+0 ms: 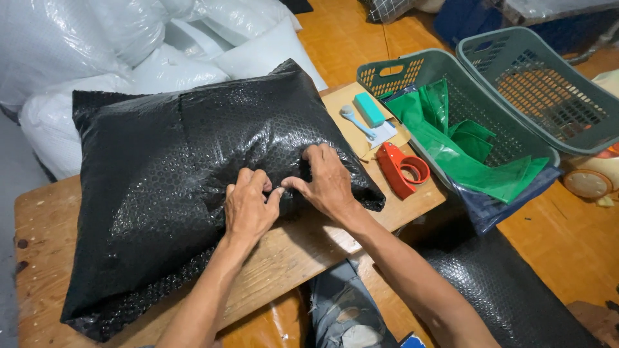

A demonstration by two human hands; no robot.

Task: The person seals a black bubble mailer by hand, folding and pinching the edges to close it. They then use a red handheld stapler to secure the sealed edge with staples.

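A large cushion-shaped parcel wrapped in black bubble wrap is laid flat on a wooden bench, and most of the bench top is covered by it. Behind the parcel, well beyond both hands, white pillows in clear plastic bags are piled.

The left hand is pressed palm down on the near right part of the parcel, with the fingers curled and bunched into the wrap. Just to the right of it, thumb tips almost touching, the right hand is laid on the same wrap, its fingers spread and bent, and a fold of the film is gathered between the two hands. Whether the fold is actually pinched cannot be told.

To the right of the right hand, near it on the bench, a red tape dispenser is seen. Further away from the hand, a teal block and a pale blue spoon-shaped tool are set on a brown envelope. Further right still, off the bench, a grey-green plastic basket is filled with green plastic sheeting, and a second basket of the same kind is stood beside it. Below the right forearm, a sheet of black bubble wrap is spread on the floor.
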